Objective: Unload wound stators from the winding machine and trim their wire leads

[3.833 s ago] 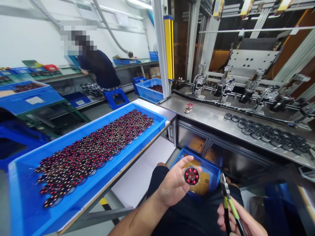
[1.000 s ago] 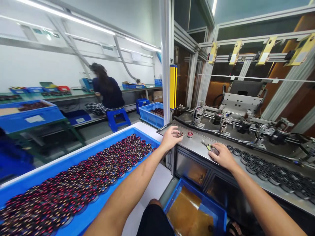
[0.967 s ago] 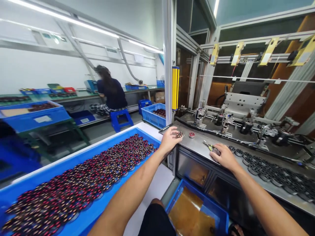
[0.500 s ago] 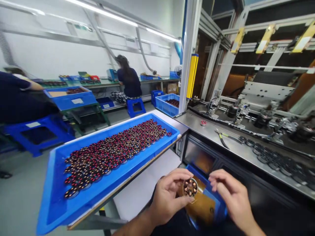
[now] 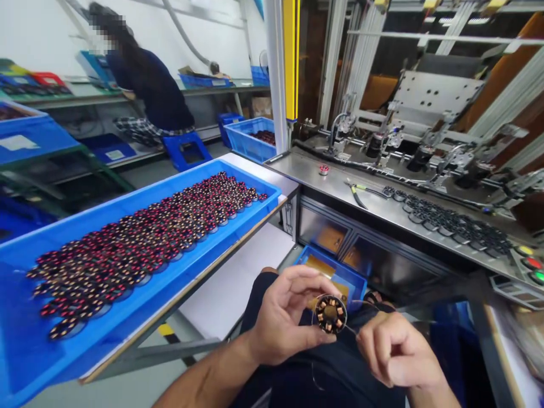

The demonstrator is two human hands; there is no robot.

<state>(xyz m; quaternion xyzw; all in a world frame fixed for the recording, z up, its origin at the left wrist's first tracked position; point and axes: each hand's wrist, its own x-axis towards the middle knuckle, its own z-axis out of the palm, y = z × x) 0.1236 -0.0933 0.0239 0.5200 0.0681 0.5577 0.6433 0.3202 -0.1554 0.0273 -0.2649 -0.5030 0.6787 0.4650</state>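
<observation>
My left hand point(image 5: 284, 320) grips a round motor stator point(image 5: 340, 313) with copper windings between thumb and fingers, its face turned toward me above my lap. Thin wire point(image 5: 351, 330) sticks out from the stator's edge on the right. My right hand point(image 5: 399, 351) is closed in a pinch at the end of that wire, just right of the stator. Another loose strand hangs below the stator. To the left, a long blue tray point(image 5: 25, 362) holds many similar stators with red and copper parts.
On the metal bench point(image 5: 293, 164) lie one red stator point(image 5: 324, 169), green-handled cutters point(image 5: 359, 195) and rows of dark stators point(image 5: 450, 218). Behind them stands a machine with fixtures point(image 5: 425, 153). Coloured buttons point(image 5: 533, 263) sit at right. A blue bin point(image 5: 361, 283) is below; a person point(image 5: 153, 85) sits at back left.
My right hand has come down and closed from an open, lifted pose onto the wire. The stator stays in my left hand. My view has swung right and down.
</observation>
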